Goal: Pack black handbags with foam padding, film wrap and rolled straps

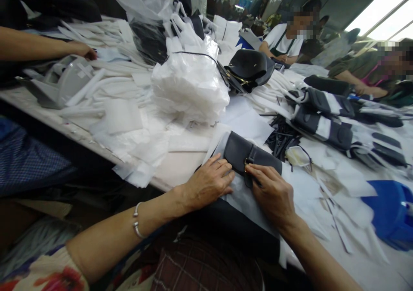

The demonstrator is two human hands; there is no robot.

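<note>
A small black leather purse (240,151) with a gold clasp lies partly wrapped in white tissue paper (245,196) at the table's near edge. My left hand (209,183) rests flat on the paper at the purse's near left side, fingers stretched out. My right hand (272,194) is closed in a pinch at the strap and clasp of the purse. A silver bangle circles my left wrist.
A white plastic bag of stuffing (190,80) stands behind the purse, with a black handbag (250,67) beyond it. Wrapped black bags (325,121) lie at the right, and a blue bin (392,213) at the far right. Another person's hand (82,50) reaches in at upper left. Two people sit across the table.
</note>
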